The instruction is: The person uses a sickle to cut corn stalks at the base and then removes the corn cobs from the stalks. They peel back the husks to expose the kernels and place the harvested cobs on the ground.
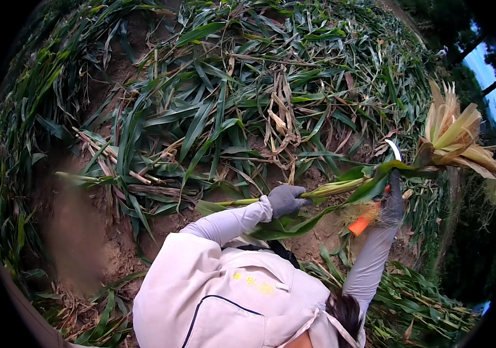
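A long green corn stalk (pixel 335 187) lies across in front of me. My left hand (pixel 288 201), in a grey glove, is closed around the stalk near its middle. My right hand (pixel 391 204), also in a grey glove, grips a sickle with an orange handle (pixel 364 219); its curved pale blade (pixel 393 150) sticks out beyond the stalk. At the stalk's right end are dry, opened corn husks (pixel 454 135) with brown fibres. Pale corn silk hangs near the sickle's handle.
Cut corn stalks and leaves (pixel 213 113) cover much of the ground ahead. Bare brown soil (pixel 161 230) shows among them. More cut stalks (pixel 422 300) lie at the lower right. Dark trees (pixel 465 248) stand at the right edge. A brown blur at the left hides some ground.
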Tool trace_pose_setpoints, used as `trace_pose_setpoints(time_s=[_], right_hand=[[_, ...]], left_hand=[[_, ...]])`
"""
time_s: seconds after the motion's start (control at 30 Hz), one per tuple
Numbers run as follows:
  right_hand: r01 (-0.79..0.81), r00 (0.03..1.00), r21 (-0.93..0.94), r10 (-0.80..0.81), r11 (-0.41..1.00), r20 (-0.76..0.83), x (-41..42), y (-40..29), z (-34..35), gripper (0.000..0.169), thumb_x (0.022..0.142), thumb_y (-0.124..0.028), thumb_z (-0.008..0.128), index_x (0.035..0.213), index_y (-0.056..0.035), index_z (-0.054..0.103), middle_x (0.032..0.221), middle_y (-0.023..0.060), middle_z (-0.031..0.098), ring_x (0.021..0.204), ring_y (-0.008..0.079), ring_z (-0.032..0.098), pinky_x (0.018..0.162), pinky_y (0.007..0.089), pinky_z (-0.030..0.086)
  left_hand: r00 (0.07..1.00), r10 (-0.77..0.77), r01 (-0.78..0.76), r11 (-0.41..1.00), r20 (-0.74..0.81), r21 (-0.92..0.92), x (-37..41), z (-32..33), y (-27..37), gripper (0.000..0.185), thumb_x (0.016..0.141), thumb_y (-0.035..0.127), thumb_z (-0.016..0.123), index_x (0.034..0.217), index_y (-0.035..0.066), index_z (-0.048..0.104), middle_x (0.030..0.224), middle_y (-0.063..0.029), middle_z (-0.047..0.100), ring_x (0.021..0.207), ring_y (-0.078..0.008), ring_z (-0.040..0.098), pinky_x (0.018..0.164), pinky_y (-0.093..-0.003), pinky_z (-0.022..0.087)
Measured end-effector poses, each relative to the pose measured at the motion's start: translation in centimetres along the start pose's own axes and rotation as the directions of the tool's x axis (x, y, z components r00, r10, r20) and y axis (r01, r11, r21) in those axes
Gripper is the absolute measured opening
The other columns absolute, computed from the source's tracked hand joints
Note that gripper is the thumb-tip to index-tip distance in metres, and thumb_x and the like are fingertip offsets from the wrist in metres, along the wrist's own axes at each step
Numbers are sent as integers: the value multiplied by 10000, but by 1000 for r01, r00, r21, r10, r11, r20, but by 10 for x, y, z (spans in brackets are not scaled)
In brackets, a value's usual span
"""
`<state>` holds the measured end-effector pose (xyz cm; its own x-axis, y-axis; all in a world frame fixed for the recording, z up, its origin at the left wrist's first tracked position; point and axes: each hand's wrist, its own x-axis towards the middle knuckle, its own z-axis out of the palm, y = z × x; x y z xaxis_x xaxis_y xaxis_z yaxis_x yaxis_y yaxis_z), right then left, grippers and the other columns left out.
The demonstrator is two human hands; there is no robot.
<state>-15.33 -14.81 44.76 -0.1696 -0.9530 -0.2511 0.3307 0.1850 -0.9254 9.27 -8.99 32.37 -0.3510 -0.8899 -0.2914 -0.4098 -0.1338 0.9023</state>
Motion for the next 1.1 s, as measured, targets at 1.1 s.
trace_pose_setpoints(time_s=[1.1], right_hand=[[246, 662, 855, 565, 456, -492, -355, 373, -107, 101, 818, -96, 578, 877, -73, 500, 776, 41, 553, 675, 162, 555, 621, 280, 490]], left_hand=[[110, 5, -808, 582, 994, 87, -7, 238, -48, 262, 825, 303, 545, 929, 80, 636, 861, -148, 635, 822, -322, 609, 740, -400, 482]])
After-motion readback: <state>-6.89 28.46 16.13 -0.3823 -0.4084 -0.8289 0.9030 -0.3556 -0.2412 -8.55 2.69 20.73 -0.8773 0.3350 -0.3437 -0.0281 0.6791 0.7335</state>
